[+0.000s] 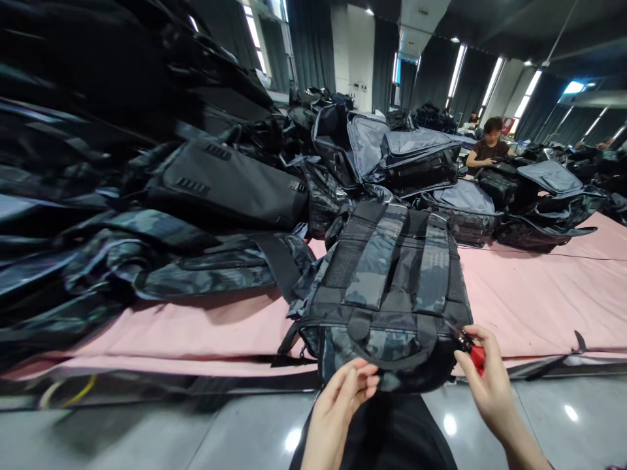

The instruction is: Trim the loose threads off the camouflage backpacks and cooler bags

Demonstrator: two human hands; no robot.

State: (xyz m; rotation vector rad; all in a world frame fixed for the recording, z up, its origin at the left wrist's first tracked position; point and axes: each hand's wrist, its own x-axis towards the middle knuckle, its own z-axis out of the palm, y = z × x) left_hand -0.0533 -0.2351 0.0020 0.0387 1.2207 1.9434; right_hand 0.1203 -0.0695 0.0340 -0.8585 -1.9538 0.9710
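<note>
A dark camouflage backpack lies in front of me on the pink-covered table, its shoulder straps facing up and its carry handle toward me. My left hand is at the bag's near edge, thumb and fingers closed together by the carry handle. What lies between those fingertips is too small to make out. At the bag's near right corner, my right hand grips small red-handled thread snips. Their dark blades point up and left, over the corner of the bag.
More camouflage bags are heaped on the left. Behind stand several unzipped bags with grey linings. A pink cloth covers the table. Another person sits at the far right among bags. Grey floor shows along the near side.
</note>
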